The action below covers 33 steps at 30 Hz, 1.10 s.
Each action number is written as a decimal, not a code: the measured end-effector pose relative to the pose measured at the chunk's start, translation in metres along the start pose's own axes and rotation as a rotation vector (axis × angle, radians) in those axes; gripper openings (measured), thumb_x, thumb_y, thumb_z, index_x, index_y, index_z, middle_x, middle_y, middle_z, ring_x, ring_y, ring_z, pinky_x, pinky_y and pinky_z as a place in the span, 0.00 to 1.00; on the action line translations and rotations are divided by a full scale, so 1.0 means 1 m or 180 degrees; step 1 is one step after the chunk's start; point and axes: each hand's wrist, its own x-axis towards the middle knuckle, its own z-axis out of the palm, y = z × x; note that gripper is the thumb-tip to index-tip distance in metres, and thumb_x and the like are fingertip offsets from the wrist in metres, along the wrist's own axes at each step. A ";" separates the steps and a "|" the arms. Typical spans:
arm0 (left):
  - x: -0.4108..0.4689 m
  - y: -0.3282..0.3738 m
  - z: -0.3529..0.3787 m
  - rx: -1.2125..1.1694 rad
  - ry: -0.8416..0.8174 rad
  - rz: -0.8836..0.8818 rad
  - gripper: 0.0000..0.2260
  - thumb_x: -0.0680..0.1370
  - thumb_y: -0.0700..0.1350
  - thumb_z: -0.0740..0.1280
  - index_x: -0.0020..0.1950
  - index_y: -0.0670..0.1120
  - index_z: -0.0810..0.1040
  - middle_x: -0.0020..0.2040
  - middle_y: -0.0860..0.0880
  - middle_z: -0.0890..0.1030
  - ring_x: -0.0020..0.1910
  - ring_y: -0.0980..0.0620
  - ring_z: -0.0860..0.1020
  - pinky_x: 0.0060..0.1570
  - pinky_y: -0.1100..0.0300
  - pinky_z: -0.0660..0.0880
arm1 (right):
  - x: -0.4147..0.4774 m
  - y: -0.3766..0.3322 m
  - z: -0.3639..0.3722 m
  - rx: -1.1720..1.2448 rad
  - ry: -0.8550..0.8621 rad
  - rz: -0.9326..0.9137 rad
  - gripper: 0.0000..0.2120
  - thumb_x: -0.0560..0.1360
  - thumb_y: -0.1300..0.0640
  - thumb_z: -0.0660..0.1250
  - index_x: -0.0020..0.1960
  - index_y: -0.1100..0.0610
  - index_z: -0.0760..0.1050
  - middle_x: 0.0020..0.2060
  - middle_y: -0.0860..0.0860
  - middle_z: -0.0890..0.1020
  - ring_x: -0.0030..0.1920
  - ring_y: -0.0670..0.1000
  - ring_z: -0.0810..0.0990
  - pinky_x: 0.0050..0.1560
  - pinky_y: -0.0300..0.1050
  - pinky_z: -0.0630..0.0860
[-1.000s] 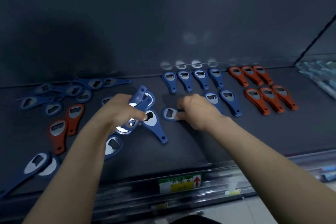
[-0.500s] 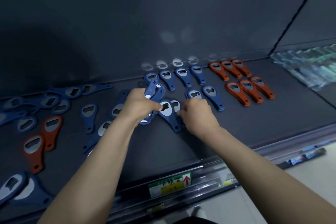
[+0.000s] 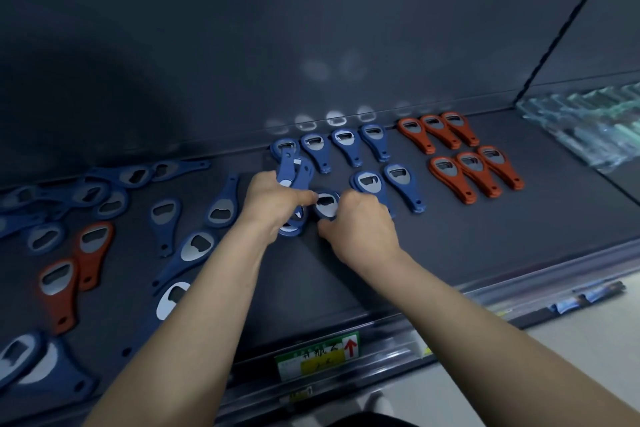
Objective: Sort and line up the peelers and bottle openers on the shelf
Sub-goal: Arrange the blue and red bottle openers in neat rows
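Observation:
My left hand [image 3: 273, 201] grips a bundle of blue bottle openers [image 3: 294, 172] above the middle of the dark shelf [image 3: 450, 236]. Close beside it, my right hand [image 3: 360, 225] pinches a single blue opener [image 3: 326, 204], whose handle is hidden under my fingers. Behind the hands, blue openers [image 3: 346, 144] lie lined up in two rows. To their right, orange openers [image 3: 464, 152] lie in two neat rows of three. Loose blue openers [image 3: 197, 246] and two orange ones [image 3: 74, 267] are scattered over the left half of the shelf.
A clear divider [image 3: 568, 28] closes the shelf on the right, with pale packaged goods [image 3: 588, 125] beyond it. A price label [image 3: 318, 355] sits on the front rail. The shelf's back wall rises just behind the rows.
The view has swung left and closer. My left hand carried its bundle right, toward the rows. My right hand brought the single opener up against the left hand's bundle.

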 end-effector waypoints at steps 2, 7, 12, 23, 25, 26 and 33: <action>-0.001 0.001 -0.002 0.0019 0.0014 0.0074 0.10 0.66 0.34 0.76 0.40 0.43 0.77 0.35 0.48 0.80 0.33 0.49 0.77 0.34 0.60 0.75 | 0.001 0.000 0.000 0.0050 -0.0033 0.0075 0.18 0.71 0.60 0.67 0.32 0.57 0.58 0.29 0.52 0.67 0.34 0.55 0.70 0.24 0.40 0.59; -0.005 -0.002 -0.023 0.0544 0.0005 0.0265 0.10 0.67 0.37 0.76 0.42 0.44 0.76 0.37 0.50 0.79 0.36 0.50 0.77 0.37 0.59 0.73 | 0.001 0.000 0.001 -0.0172 0.0060 0.0057 0.09 0.74 0.59 0.64 0.40 0.61 0.65 0.43 0.58 0.71 0.43 0.59 0.73 0.33 0.43 0.64; -0.014 -0.009 -0.039 0.1398 -0.0290 0.0226 0.24 0.67 0.43 0.77 0.58 0.43 0.70 0.55 0.46 0.76 0.49 0.46 0.77 0.43 0.56 0.74 | 0.000 0.000 0.001 -0.0540 0.0052 0.0011 0.06 0.76 0.60 0.62 0.45 0.60 0.66 0.49 0.60 0.77 0.42 0.56 0.72 0.37 0.44 0.64; -0.027 -0.007 -0.069 0.0780 -0.0756 0.0264 0.06 0.72 0.35 0.72 0.44 0.40 0.76 0.35 0.44 0.81 0.34 0.49 0.79 0.40 0.57 0.74 | 0.003 -0.023 0.005 -0.0157 -0.0358 -0.1198 0.18 0.76 0.58 0.63 0.65 0.60 0.70 0.60 0.57 0.74 0.62 0.57 0.66 0.58 0.48 0.70; -0.028 -0.011 -0.070 0.0540 -0.0625 0.0127 0.05 0.73 0.36 0.70 0.43 0.42 0.75 0.37 0.45 0.79 0.37 0.47 0.78 0.44 0.54 0.73 | 0.003 -0.026 0.012 -0.0168 -0.0344 -0.1243 0.17 0.77 0.57 0.62 0.66 0.57 0.72 0.57 0.57 0.71 0.60 0.56 0.66 0.56 0.48 0.70; -0.029 -0.013 -0.070 0.0456 -0.0585 0.0079 0.05 0.74 0.37 0.70 0.43 0.43 0.75 0.37 0.46 0.78 0.38 0.48 0.77 0.44 0.55 0.73 | 0.002 -0.027 0.015 -0.0147 -0.0318 -0.1256 0.17 0.78 0.58 0.61 0.66 0.54 0.72 0.55 0.56 0.71 0.59 0.56 0.67 0.54 0.47 0.71; -0.033 -0.017 -0.078 -0.0030 -0.0260 0.0026 0.05 0.78 0.36 0.64 0.43 0.42 0.76 0.39 0.45 0.81 0.40 0.50 0.79 0.44 0.59 0.74 | 0.000 -0.033 0.021 -0.0057 -0.0583 -0.1339 0.10 0.78 0.56 0.61 0.55 0.55 0.80 0.50 0.57 0.73 0.50 0.57 0.75 0.47 0.43 0.71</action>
